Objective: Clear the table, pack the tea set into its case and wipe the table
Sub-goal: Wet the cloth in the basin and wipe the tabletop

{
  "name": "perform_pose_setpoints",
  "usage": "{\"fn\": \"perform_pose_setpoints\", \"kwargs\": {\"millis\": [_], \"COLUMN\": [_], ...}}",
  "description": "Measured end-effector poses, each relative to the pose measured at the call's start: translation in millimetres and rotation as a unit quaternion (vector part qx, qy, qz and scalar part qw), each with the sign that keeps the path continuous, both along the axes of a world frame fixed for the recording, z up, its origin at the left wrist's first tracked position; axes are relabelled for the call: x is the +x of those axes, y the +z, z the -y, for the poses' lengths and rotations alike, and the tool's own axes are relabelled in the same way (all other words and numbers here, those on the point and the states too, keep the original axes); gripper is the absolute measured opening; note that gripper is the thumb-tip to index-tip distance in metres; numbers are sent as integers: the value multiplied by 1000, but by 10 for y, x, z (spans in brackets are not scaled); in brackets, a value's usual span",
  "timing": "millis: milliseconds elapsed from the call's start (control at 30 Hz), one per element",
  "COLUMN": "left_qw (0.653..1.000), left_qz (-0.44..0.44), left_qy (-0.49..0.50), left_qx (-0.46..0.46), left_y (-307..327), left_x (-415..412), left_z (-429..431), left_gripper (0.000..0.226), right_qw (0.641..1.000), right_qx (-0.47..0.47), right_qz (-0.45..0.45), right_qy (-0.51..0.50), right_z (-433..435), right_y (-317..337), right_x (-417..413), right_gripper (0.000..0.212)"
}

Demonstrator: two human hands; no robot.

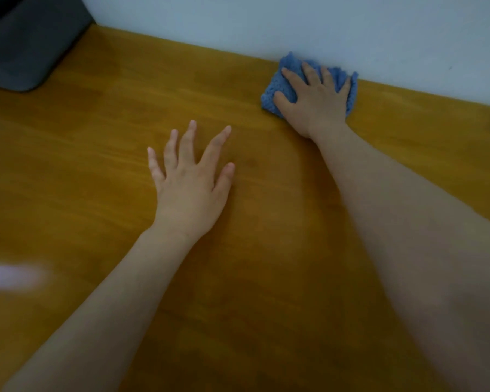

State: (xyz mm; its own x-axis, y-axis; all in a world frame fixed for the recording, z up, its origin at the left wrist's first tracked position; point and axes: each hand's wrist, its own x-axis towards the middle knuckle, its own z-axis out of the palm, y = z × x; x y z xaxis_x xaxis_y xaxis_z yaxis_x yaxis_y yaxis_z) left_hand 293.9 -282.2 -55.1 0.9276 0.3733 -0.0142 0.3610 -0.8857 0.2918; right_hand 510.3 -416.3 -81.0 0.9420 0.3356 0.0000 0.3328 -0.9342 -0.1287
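Observation:
My right hand [314,101] lies flat with spread fingers on a folded blue cloth [290,65], pressing it onto the wooden table [96,171] at the far edge, right against the wall. My left hand [190,182] rests palm down on the bare wood near the middle, fingers straight and spread, holding nothing. A dark grey case [26,49] stands at the table's far left corner, partly cut off by the frame.
A pale blue-white wall [266,21] runs along the table's far edge. A blurred pale patch [9,277] shows at the left edge of the view; I cannot tell what it is.

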Motion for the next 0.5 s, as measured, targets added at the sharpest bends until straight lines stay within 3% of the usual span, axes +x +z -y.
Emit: {"fn": "perform_pose_setpoints", "kwargs": {"millis": [200,500], "left_qw": [1000,1000], "left_qz": [-1,1], "left_qy": [-9,27], "left_qx": [3,-8], "left_y": [-3,-40], "left_x": [-159,-811], "left_z": [232,454], "left_gripper": [54,53], "right_qw": [1000,998], "right_qx": [-9,-4], "right_qz": [-4,-10], "right_qy": [-8,60], "right_z": [326,311], "right_y": [7,-14], "right_x": [-166,-1010], "right_gripper": [60,60]}}
